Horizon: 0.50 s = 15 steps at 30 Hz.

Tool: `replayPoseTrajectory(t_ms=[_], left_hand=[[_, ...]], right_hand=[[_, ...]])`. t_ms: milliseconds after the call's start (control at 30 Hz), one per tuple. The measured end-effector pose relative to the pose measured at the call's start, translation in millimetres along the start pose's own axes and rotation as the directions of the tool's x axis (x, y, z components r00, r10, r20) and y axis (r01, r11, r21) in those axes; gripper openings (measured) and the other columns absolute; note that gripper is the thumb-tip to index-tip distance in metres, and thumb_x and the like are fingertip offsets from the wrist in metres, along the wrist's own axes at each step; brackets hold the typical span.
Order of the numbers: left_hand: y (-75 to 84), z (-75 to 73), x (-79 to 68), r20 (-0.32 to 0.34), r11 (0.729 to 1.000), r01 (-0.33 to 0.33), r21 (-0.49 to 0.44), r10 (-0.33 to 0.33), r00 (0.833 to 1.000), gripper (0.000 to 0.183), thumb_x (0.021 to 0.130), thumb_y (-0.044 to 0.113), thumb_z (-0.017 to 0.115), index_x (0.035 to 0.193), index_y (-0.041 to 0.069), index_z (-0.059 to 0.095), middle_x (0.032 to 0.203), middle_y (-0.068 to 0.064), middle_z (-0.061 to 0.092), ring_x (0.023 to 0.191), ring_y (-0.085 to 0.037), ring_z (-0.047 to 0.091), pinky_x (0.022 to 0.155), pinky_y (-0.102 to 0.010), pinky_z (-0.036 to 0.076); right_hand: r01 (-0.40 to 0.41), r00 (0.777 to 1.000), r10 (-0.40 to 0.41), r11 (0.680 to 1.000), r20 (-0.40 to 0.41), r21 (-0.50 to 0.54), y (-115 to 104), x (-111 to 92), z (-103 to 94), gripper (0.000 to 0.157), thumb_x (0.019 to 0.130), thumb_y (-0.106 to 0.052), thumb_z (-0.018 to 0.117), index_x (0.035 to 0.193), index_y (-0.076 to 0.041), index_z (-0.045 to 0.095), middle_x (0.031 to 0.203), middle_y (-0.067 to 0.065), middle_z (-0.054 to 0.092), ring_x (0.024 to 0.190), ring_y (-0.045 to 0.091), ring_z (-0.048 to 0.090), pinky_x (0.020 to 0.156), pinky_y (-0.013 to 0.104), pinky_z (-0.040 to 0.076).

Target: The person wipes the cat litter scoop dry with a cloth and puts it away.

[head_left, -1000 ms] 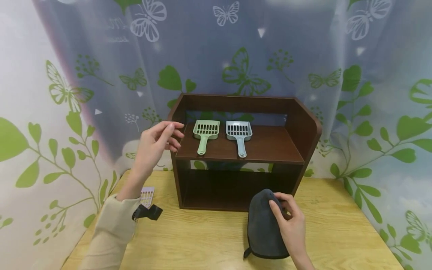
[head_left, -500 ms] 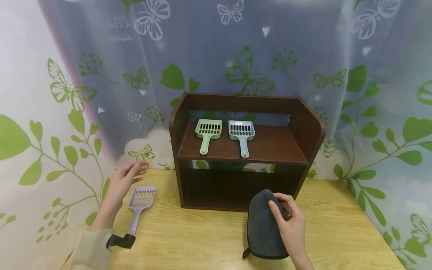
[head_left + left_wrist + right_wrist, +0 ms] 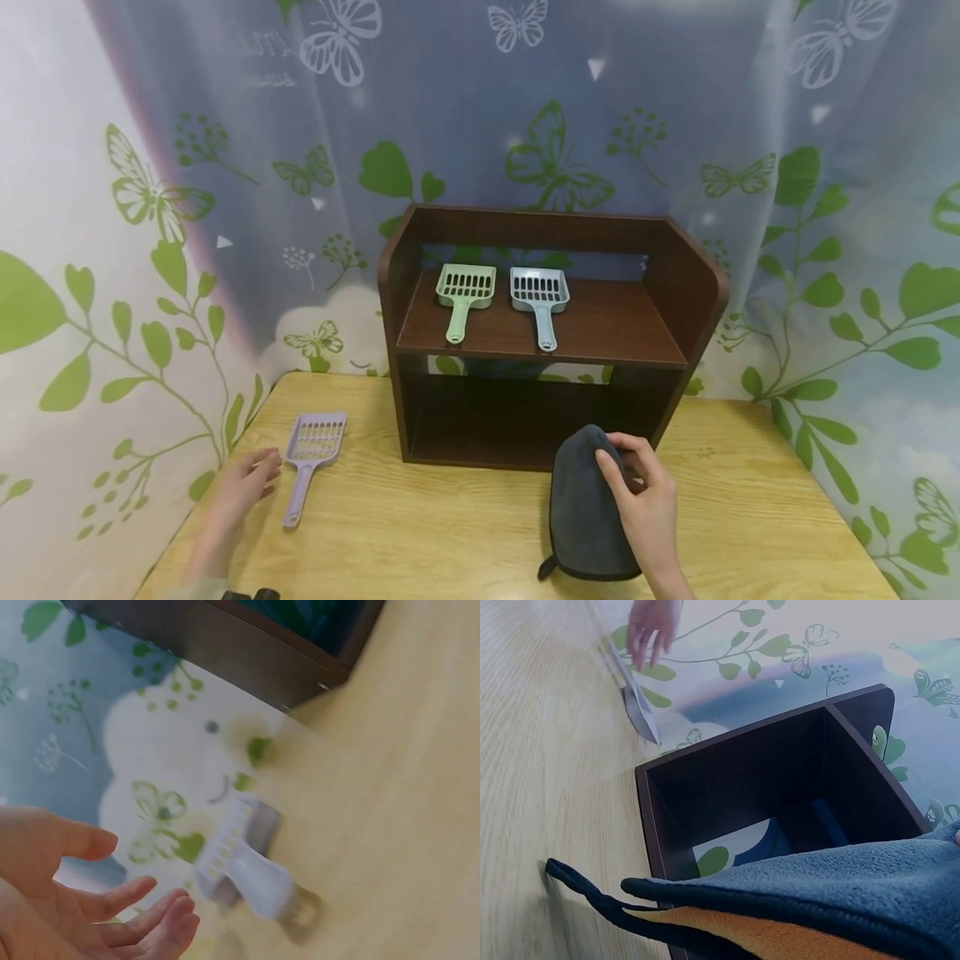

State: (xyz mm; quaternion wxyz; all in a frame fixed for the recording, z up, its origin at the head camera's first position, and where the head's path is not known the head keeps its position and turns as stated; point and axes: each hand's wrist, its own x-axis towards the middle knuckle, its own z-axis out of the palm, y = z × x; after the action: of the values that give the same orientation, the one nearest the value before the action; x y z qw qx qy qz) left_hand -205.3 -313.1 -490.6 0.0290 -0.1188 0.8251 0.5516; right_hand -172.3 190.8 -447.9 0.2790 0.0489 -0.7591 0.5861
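Observation:
A purple litter scoop (image 3: pixel 300 492) lies on the table at the left, slotted pan toward the wall and handle toward me. My left hand (image 3: pixel 243 487) is just left of it, fingers loosely spread and holding nothing; the left wrist view shows the scoop (image 3: pixel 259 877) past the fingertips. With thumb and fingers my right hand (image 3: pixel 647 504) pinches the top of a folded dark grey-blue cleaning cloth (image 3: pixel 588 517). In the right wrist view this cloth (image 3: pixel 855 877) shows an orange inner side, black edging and a hanging loop. The fingers behind it are partly hidden.
A dark brown two-tier shelf (image 3: pixel 495 358) stands at the back of the wooden table (image 3: pixel 420 533). Its upper board bears a green litter scoop (image 3: pixel 457 323) and a light blue litter scoop (image 3: pixel 545 327). A patterned curtain (image 3: pixel 465 100) hangs behind.
My left hand has come down and back from the shelf's left side to beside the purple litter scoop, uncovering it. My right hand keeps the cloth in nearly the same place.

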Motion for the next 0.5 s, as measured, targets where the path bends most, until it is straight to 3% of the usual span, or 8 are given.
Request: replayPoseTrajectory(t_ms=[133,233,367,500], left_hand=[[-14.9,5.1,2.1,0.008,0.998,0.035,-0.048,-0.035,0.999,0.06,0.111,0.025,0.037,0.147,-0.022,0.024,0.137,-0.04,0.047,0.107,-0.025,0.066,0.088,-0.029,0.057],[-20.5,10.5,4.5,0.044,0.995,0.05,-0.083,-0.047,0.998,0.06,0.111,0.022,0.038,0.144,-0.025,0.023,0.126,-0.036,0.056,0.093,-0.007,0.064,0.081,-0.023,0.057],[-25.5,17.2,8.2,0.082,0.987,0.086,-0.138,-0.076,0.994,0.06,0.111,0.023,0.038,0.144,-0.025,0.024,0.113,-0.022,0.066,0.086,-0.005,0.063,0.074,-0.021,0.056],[-30.4,22.3,13.2,0.122,0.954,0.141,-0.266,-0.112,0.986,0.059,0.111,0.025,0.036,0.143,-0.025,0.027,0.099,-0.012,0.073,0.081,-0.01,0.07,0.074,-0.026,0.059]], right_hand=[[-0.01,1.0,0.01,1.0,0.009,0.007,-0.1,-1.4,2.3,0.022,0.093,0.0,0.071,0.113,-0.009,0.07,0.093,-0.006,0.07,0.076,0.009,0.069,0.062,0.022,0.058],[-0.01,1.0,0.01,1.0,0.015,0.02,-0.2,-2.5,2.8,0.02,0.094,-0.002,0.071,0.113,-0.008,0.07,0.095,-0.002,0.07,0.077,0.01,0.069,0.062,0.023,0.059],[-0.004,1.0,0.004,0.999,0.016,0.039,0.2,-4.5,4.1,0.019,0.094,-0.004,0.071,0.113,-0.008,0.07,0.096,0.003,0.069,0.076,0.01,0.068,0.061,0.024,0.059],[-0.015,1.0,0.014,0.999,0.022,0.038,2.0,-6.2,5.8,0.019,0.094,-0.005,0.072,0.113,-0.008,0.07,0.098,0.002,0.069,0.077,0.01,0.068,0.061,0.024,0.059]])
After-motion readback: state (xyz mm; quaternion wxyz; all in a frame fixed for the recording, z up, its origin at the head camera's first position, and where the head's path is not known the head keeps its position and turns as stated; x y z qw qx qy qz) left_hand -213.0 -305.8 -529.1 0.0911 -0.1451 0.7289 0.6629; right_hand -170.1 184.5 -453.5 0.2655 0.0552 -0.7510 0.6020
